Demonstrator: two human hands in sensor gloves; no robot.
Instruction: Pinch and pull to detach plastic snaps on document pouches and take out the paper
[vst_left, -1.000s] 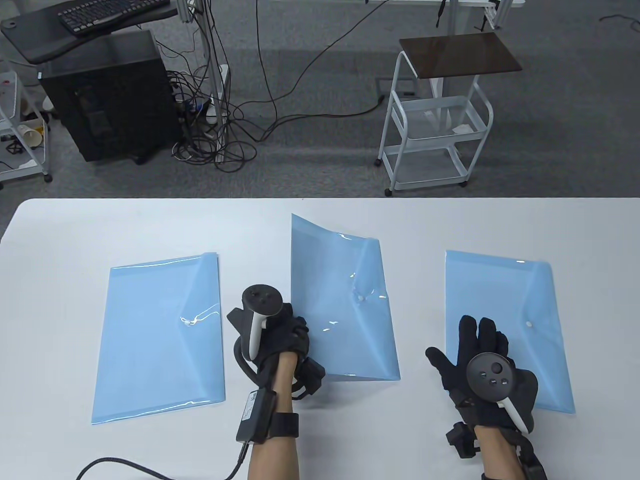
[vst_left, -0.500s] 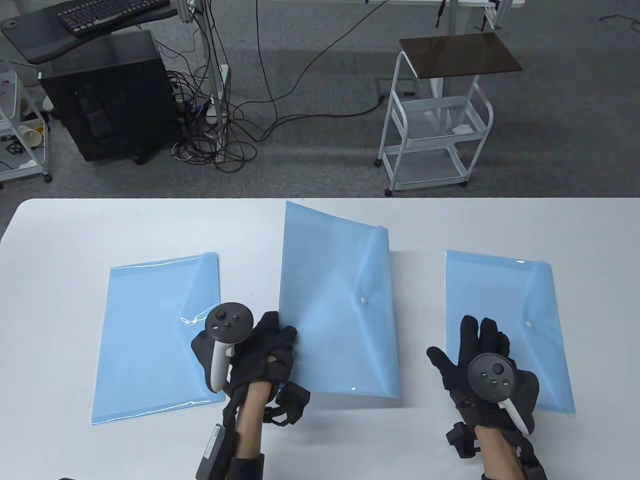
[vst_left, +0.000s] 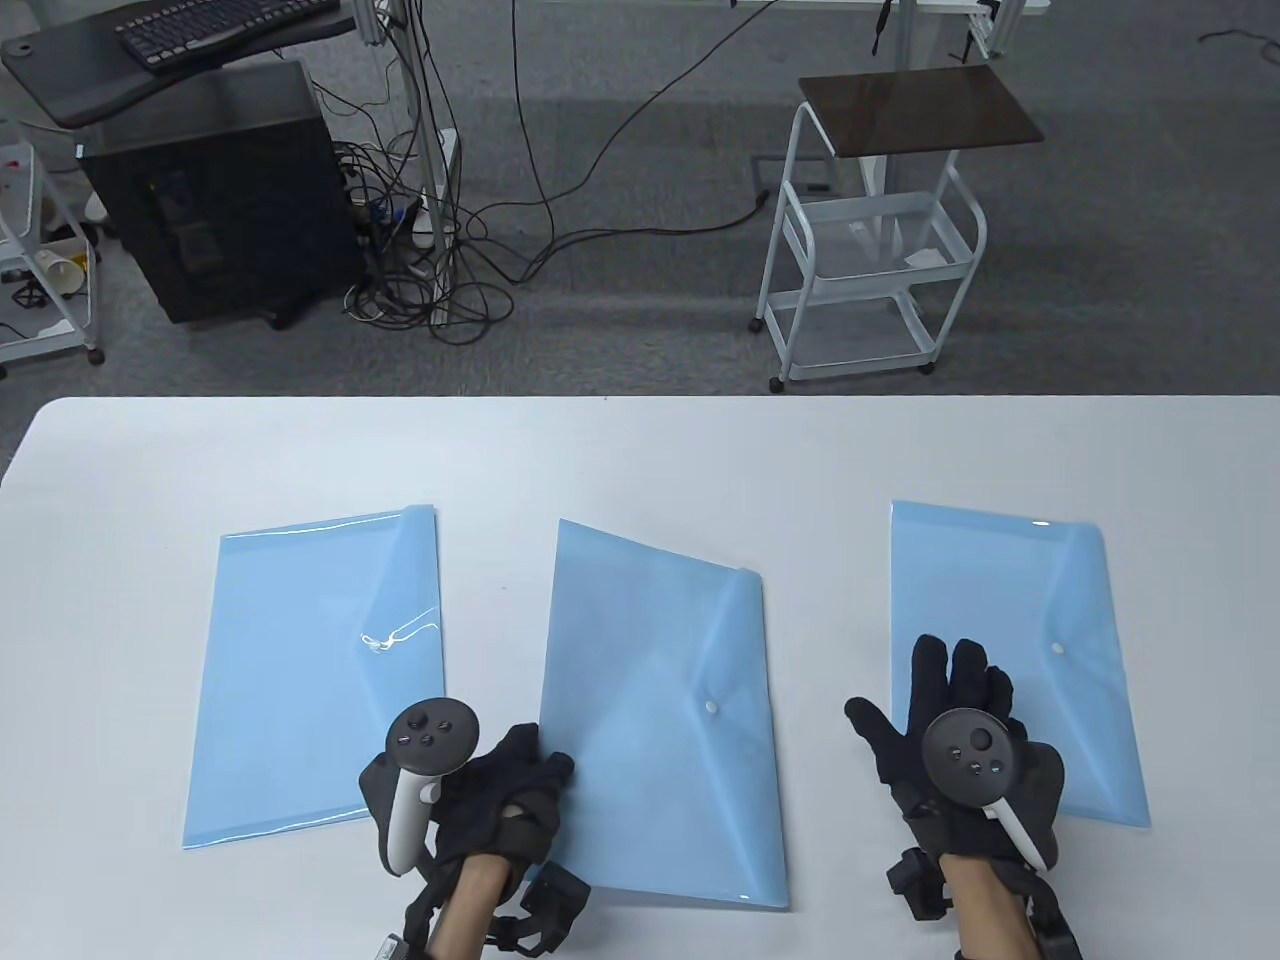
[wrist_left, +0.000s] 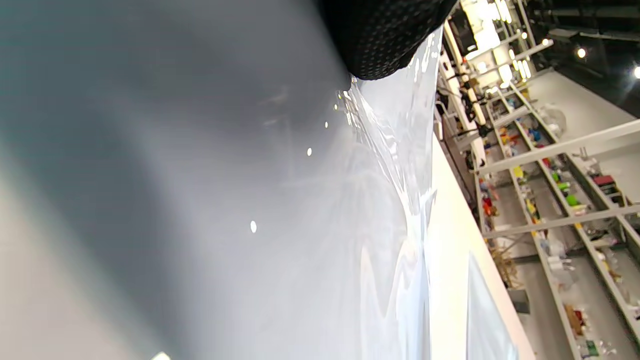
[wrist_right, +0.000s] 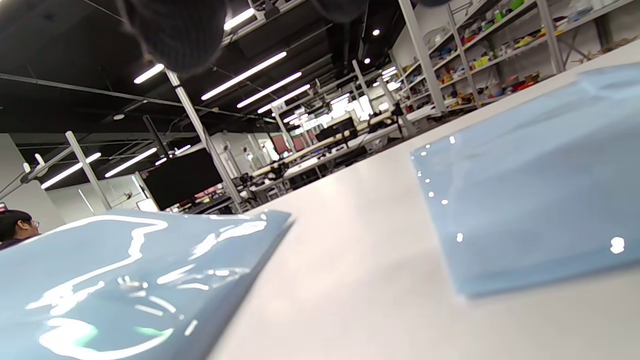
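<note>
Blue translucent plastic middle pouch, tilted up a moment ago, now lies flat, nearer; left hand grips its edge, snap still fastened; right hand rests spread on the right pouch.

3 light-blue pouches, white table

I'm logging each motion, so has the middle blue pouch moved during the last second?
Yes. The middle pouch, held at its left edge by the left hand, has come toward the table's near edge and now lies flatter. The left pouch and right pouch have stayed put.
</note>
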